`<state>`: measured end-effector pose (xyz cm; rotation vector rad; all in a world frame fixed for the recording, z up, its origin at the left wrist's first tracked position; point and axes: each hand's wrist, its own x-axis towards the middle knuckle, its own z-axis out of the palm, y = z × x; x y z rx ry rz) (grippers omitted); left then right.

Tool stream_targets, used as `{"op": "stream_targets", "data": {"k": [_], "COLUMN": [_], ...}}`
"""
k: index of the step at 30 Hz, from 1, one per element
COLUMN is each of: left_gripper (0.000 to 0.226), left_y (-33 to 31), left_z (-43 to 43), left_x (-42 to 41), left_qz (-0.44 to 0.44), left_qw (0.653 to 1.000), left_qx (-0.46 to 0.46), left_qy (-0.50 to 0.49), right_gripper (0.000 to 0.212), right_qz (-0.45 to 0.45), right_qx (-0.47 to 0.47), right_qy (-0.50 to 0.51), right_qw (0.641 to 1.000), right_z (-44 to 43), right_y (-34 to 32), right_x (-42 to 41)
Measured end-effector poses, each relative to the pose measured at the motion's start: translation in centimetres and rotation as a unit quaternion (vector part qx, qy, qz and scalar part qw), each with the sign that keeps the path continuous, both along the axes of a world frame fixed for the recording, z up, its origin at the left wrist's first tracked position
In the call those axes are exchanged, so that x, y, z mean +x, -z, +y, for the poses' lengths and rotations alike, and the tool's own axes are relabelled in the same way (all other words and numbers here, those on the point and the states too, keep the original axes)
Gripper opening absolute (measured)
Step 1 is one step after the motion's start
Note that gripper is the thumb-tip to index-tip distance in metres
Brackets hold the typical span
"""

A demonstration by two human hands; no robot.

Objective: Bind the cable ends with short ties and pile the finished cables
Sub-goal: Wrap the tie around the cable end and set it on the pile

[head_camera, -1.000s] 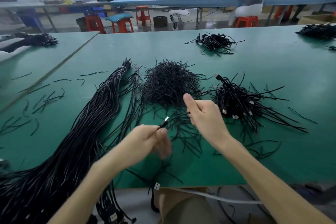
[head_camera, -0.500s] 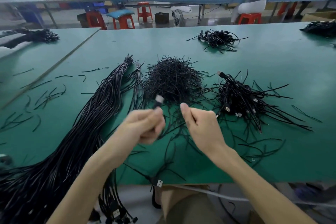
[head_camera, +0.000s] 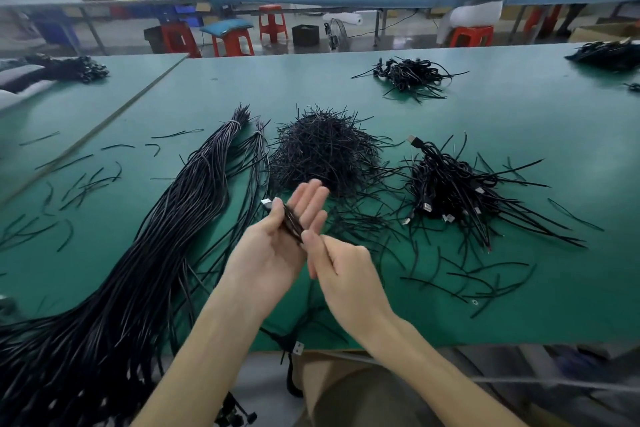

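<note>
My left hand (head_camera: 273, 253) lies palm up over the green table (head_camera: 519, 135), fingers straight, its thumb pinning a black cable (head_camera: 291, 222) across the palm. The cable's silver USB plug (head_camera: 266, 203) sticks out past the thumb. My right hand (head_camera: 346, 274) pinches the cable's near end between thumb and curled fingers. Just beyond the hands sits a heap of short black ties (head_camera: 322, 152). A pile of bound cables (head_camera: 446, 191) lies to the right. A long bundle of unbound cables (head_camera: 156, 243) runs along the left and over the table's near edge.
Loose ties (head_camera: 83, 184) are scattered at the left and at the front right (head_camera: 485, 281). Another cable pile (head_camera: 408, 74) lies farther back, and a third (head_camera: 606, 52) at the far right. A USB plug (head_camera: 298, 347) hangs at the near edge. Beyond are stools and a seated person.
My left hand has turned palm up and straightened its fingers, with the cable now lying across the palm. My right hand has moved in against it at the cable's near end.
</note>
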<state>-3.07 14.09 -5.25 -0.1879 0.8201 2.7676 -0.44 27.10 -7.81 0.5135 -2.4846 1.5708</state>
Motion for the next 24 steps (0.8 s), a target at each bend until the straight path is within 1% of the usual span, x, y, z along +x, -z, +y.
{"op": "stream_targets", "data": {"k": [1,2,3,4,5,6,7,9,10,12,13,14,15,16,18,20,21,22,24], "left_gripper": [0.038,0.034,0.031,0.030,0.030,0.031,0.031,0.034,0.036,0.038,0.035,0.032,0.030,0.030,0.033,0.036,0.036,0.035,0.036], "left_y": [-0.1,-0.1,0.1,0.2,0.4,0.7,0.9,1.4,1.5,1.7,1.7,1.6,1.5,1.5,1.5,1.5,1.5,1.4,1.3], "left_z": [-0.2,-0.5,-0.7,-0.7,-0.7,-0.8,-0.8,-0.8,-0.8,-0.8,-0.7,-0.6,-0.4,-0.2,0.0,-0.1,-0.1,-0.1,0.1], "left_x": [-0.2,-0.4,-0.4,-0.4,-0.4,-0.5,-0.5,-0.5,-0.4,-0.2,0.0,0.2,0.4,0.6,0.9,1.0,1.0,1.0,1.0], "left_qz": [-0.016,-0.022,-0.020,-0.009,0.007,0.024,0.040,0.060,0.069,0.095,0.104,0.111,0.113,0.112,0.104,0.097,0.094,0.096,0.113], "left_qw": [0.999,0.999,1.000,0.999,0.998,0.996,0.993,0.991,0.991,0.990,0.989,0.987,0.986,0.985,0.983,0.974,0.965,0.950,0.902], "left_qx": [0.029,0.028,0.004,-0.026,-0.056,-0.084,-0.105,-0.115,-0.111,-0.108,-0.108,-0.111,-0.117,-0.127,-0.150,-0.198,-0.239,-0.293,-0.417], "left_qy": [0.001,-0.003,-0.009,-0.017,-0.027,-0.034,-0.038,-0.034,-0.028,-0.002,0.012,0.023,0.028,0.031,0.036,0.047,0.048,0.042,0.003], "right_gripper": [0.050,0.047,0.044,0.039,0.035,0.032,0.034,0.050,0.056,0.057,0.055,0.051,0.044,0.032,0.009,0.015,0.019,0.024,0.030], "right_qz": [-0.005,0.015,0.039,0.048,0.043,0.032,0.019,-0.054,-0.106,-0.200,-0.215,-0.203,-0.176,-0.153,-0.135,-0.118,-0.110,-0.103,-0.092], "right_qx": [0.067,0.177,0.288,0.351,0.359,0.338,0.288,0.148,0.066,-0.084,-0.126,-0.128,-0.101,-0.070,-0.022,0.026,0.047,0.057,0.050], "right_qy": [0.005,0.023,0.038,0.049,0.051,0.041,0.026,-0.027,-0.056,-0.089,-0.085,-0.072,-0.060,-0.054,-0.046,-0.023,-0.013,-0.003,0.009], "right_qw": [0.998,0.984,0.956,0.934,0.931,0.940,0.957,0.987,0.991,0.972,0.965,0.968,0.977,0.984,0.989,0.992,0.993,0.993,0.994], "right_z": [0.1,0.3,0.3,0.2,0.2,0.1,0.0,-0.1,-0.1,-0.1,-0.1,-0.1,0.1,0.2,0.4,0.4,0.5,0.5,0.4], "right_y": [0.1,0.0,-0.2,-0.3,-0.6,-0.8,-1.1,-1.4,-1.4,-1.8,-1.9,-1.9,-2.0,-1.9,-1.9,-1.6,-1.3,-1.2,-1.0], "right_x": [-0.1,-0.4,-0.6,-0.8,-1.0,-1.0,-1.0,-1.1,-1.2,-1.5,-1.8,-2.1,-2.3,-2.5,-2.3,-2.2,-2.2,-2.2,-2.1]}}
